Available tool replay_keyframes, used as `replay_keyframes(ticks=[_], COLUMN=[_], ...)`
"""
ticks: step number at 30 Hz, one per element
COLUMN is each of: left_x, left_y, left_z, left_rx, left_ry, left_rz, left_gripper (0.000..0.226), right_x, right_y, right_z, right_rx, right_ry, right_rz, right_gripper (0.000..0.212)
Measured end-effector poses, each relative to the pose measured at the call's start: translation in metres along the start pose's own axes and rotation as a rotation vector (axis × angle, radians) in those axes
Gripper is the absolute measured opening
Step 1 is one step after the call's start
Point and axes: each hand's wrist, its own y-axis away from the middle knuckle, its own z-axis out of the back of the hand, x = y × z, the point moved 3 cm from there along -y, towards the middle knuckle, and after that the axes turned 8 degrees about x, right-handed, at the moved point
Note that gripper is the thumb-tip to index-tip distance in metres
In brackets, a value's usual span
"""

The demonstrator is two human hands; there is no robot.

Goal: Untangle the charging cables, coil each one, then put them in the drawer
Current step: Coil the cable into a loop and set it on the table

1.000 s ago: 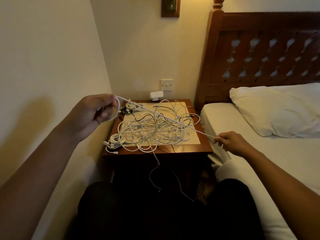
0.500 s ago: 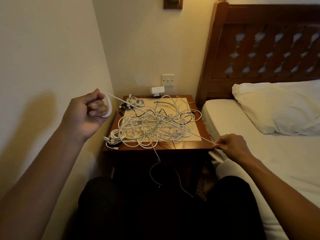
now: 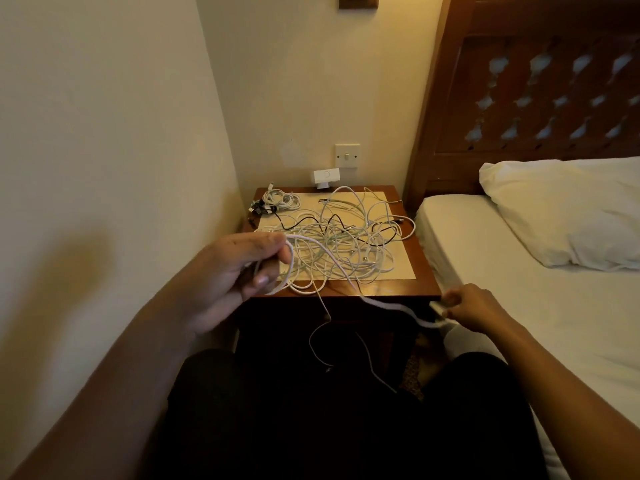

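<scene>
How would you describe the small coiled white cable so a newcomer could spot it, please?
Find the brown wooden bedside table beside the white-sheeted bed. At its back left corner lies the small coiled white cable. Unlike the sprawling tangle of white cables mid-table, it is a compact bundle.

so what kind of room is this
Most likely a bedroom, perhaps a hotel room: a bed with a white pillow against a carved wooden headboard, and a small bedside table in the corner strewn with charging cables.
</scene>
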Motion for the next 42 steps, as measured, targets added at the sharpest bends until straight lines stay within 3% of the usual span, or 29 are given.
replay_keyframes(ticks=[4, 6, 9, 13, 16, 20, 22, 26, 30, 33, 36, 38, 42], left_x=[0.017, 0.027, 0.039, 0.046, 0.040, 0.036, 0.044, 0.066, 0.082, 0.090, 0.089, 0.082, 0.066], left_y=[-0.012, -0.021, -0.032, -0.034, -0.028, -0.031, -0.035, -0.037, -0.034, -0.021, -0.010, -0.008, -0.018], left_z=[-0.012, -0.021, -0.034, -0.041, -0.034, -0.027, -0.028, -0.030, -0.032, -0.037, -0.037, -0.036, -0.021], left_rx=[0.194, 0.253, 0.206, 0.119, 0.089, -0.037, -0.106, -0.232, -0.039, 0.185, 0.253, 0.225, 0.016], left_ry=[-0.089, -0.086, -0.009, 0.191, 0.487, 0.501, 0.364, -0.195, -0.347, -0.195, 0.052, 0.167, 0.410], left_rz=[0.135, 0.159, 0.149, 0.120, 0.029, -0.103, -0.132, -0.100, 0.056, 0.085, 0.088, 0.034, -0.078], left_gripper=[0.031, 0.029, 0.025, 0.024, 0.024, 0.033, 0.030, 0.024, 0.040, 0.050, 0.049, 0.042, 0.034], right_x=[0.052, 0.087, 0.136, 0.153, 0.143, 0.144, 0.159, 0.181, 0.183, 0.179, 0.174, 0.168, 0.155], right_y=[0.039, 0.072, 0.128, 0.143, 0.129, 0.138, 0.157, 0.184, 0.178, 0.161, 0.140, 0.127, 0.120], right_z=[0.015, 0.026, 0.023, -0.012, -0.039, -0.061, -0.060, -0.039, 0.004, 0.031, 0.030, 0.012, -0.038], right_rx=[0.159, 0.201, 0.329, 0.285, 0.162, 0.156, 0.176, 0.117, -0.054, -0.078, -0.055, 0.004, 0.101], right_ry=[0.162, -0.100, -0.565, -0.741, -0.667, -0.499, -0.379, -0.119, -0.008, -0.139, -0.338, -0.444, -0.455], right_rz=[0.166, 0.377, 0.653, 0.742, 0.688, 0.646, 0.726, 0.813, 0.866, 0.859, 0.813, 0.780, 0.735], right_gripper=[0.045, 0.048, 0.038, 0.025, 0.028, 0.025, 0.021, 0.019, 0.020, 0.010, 0.009, 0.013, 0.021])
